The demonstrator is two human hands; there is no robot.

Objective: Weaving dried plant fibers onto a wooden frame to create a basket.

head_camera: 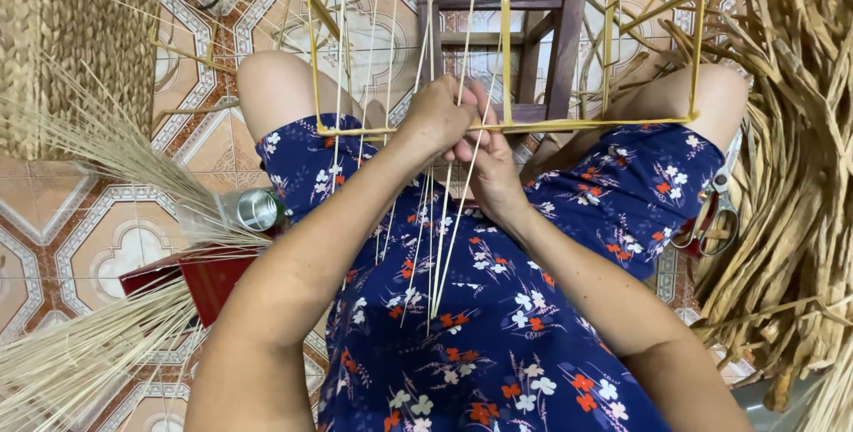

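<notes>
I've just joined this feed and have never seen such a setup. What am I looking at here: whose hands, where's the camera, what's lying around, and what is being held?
There is no machine here. One camera sits on a seated person's head and looks down over a flowered dress at two bare hands. The left hand and right hand meet at a yellow frame resting across the knees and pinch thin pale straws that run through it. On the tiled floor to the left lie loose straw bundles, a metal can and a red box. Scissors rest on the right, beside a heap of dried leaf strips. A wooden stool stands ahead.
</notes>
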